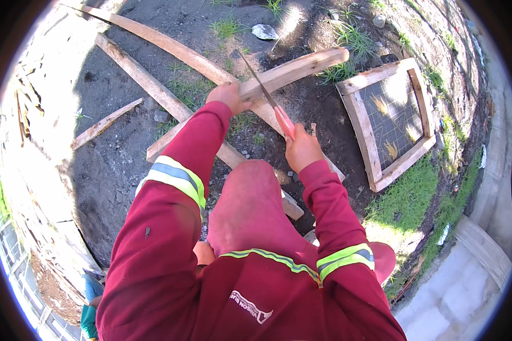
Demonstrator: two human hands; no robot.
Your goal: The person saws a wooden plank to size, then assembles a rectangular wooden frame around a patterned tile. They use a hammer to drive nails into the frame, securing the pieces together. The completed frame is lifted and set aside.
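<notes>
My right hand point(302, 149) grips the pink handle of a hand saw point(266, 94), whose thin blade runs up and left across a rough wooden plank point(299, 67). My left hand point(228, 96) presses down on that plank just left of the blade. The plank lies slanted over other boards on dark soil. My raised knee in red trousers sits below both hands, over a crossing board. Both sleeves are red with reflective bands.
Two long planks point(148, 79) cross the soil at upper left, with a short stick point(105, 123) beside them. A square wooden frame point(389, 122) with dark mesh lies at right on grass. A stone point(264, 31) sits at top. Concrete edging curves along the right.
</notes>
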